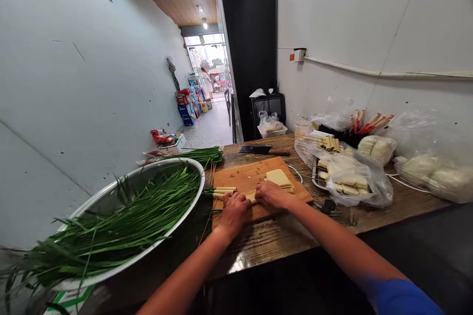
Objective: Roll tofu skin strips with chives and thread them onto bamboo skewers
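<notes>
Both hands sit on the board (254, 177), close together near its front edge. The left hand (233, 210) is curled shut over the end of a pale roll (252, 197), and the right hand (271, 194) is bent down flat over the other end of it — so the roll is between them and mostly hidden. It looks like a thin sheet being rolled around green stalks. Three rolls (224, 191) already lie side by side at the left edge of the board, with green ends poking out. A small stack of sheets (279, 177) waits just behind the right hand, so I think some rolls are made and more are left to do. A big bowl (111, 197) full of chives (121, 221) stands to the left, touching the worktop (281, 238) edge. A cleaver (260, 148) lies behind the board. A bag (351, 177) with more pale pieces sits to the right, near red chopsticks (369, 122). No words can be read — the boxes far down the hall are too small.
</notes>
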`<action>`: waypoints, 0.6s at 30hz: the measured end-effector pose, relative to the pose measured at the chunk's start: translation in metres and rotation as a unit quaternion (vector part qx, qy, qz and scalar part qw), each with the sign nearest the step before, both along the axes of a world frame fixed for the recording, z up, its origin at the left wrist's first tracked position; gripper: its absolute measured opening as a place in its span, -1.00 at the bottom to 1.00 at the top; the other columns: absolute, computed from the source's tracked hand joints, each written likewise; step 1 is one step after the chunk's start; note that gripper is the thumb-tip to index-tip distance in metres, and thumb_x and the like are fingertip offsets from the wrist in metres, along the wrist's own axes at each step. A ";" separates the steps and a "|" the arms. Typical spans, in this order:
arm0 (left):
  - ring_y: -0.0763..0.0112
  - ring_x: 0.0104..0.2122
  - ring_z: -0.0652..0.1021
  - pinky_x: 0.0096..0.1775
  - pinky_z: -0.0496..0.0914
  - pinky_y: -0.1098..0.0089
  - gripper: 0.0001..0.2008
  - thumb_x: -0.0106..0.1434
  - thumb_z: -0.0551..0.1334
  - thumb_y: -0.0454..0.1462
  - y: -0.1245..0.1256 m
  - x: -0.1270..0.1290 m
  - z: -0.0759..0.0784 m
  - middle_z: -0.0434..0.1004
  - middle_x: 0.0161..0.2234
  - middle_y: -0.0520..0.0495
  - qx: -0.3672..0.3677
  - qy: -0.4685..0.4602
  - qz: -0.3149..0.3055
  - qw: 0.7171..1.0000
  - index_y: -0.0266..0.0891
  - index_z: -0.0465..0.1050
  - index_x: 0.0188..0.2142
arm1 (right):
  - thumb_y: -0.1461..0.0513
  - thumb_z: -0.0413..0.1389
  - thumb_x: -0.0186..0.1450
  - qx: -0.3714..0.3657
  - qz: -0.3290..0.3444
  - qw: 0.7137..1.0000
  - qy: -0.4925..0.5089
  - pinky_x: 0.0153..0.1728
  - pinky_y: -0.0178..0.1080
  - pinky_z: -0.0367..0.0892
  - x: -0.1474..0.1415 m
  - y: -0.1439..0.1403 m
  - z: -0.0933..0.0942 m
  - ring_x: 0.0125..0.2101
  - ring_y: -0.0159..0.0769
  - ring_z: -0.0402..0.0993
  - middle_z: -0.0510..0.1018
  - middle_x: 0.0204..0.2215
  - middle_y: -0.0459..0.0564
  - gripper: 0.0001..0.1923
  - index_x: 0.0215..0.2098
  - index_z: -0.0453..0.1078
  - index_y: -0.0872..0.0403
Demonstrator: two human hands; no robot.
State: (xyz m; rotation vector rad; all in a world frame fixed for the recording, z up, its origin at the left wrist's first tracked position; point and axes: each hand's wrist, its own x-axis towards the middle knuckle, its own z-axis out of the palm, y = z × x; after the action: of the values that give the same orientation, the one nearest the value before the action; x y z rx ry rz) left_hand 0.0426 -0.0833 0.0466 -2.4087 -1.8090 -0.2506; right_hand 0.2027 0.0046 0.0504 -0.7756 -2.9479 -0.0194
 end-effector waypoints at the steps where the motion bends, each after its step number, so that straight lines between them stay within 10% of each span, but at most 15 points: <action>1: 0.27 -0.19 0.37 -0.09 0.05 0.18 -0.84 0.26 0.08 -0.33 0.001 0.000 0.001 0.44 -0.31 -0.07 -0.013 -0.002 -0.001 1.000 -0.20 0.44 -0.35 | 0.28 0.00 0.25 0.008 -0.002 1.000 0.005 -0.31 -0.27 0.11 0.000 0.000 -0.002 -0.33 -0.28 0.35 0.51 -0.36 0.07 -0.77 -0.40 0.49 0.14; 8: 0.25 -0.21 0.38 -0.15 0.07 0.20 -0.78 0.25 0.07 -0.33 0.016 -0.002 0.004 0.44 -0.34 -0.11 -0.040 -0.004 -0.004 0.999 -0.23 0.47 -0.43 | 0.26 -0.03 0.31 0.114 0.016 0.992 0.051 -0.23 -0.20 0.13 0.006 -0.013 -0.018 -0.25 -0.22 0.30 0.47 -0.34 0.07 -0.79 -0.28 0.43 0.15; 18: 0.27 -0.20 0.42 -0.06 0.03 0.19 -0.82 0.26 0.08 -0.30 0.011 -0.004 -0.007 0.50 -0.31 -0.07 0.016 -0.013 0.005 1.000 -0.18 0.47 -0.33 | 0.28 -0.03 0.29 0.071 0.000 0.997 -0.019 -0.22 -0.21 0.15 -0.003 -0.005 0.003 -0.24 -0.20 0.34 0.49 -0.33 0.12 -0.77 -0.31 0.47 0.18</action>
State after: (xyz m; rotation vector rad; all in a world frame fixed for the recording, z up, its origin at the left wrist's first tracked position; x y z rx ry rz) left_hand 0.0389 -0.0721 0.0400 -2.3859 -1.8123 -0.3097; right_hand 0.1995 -0.0005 0.0534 -0.7626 -2.9420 -0.2422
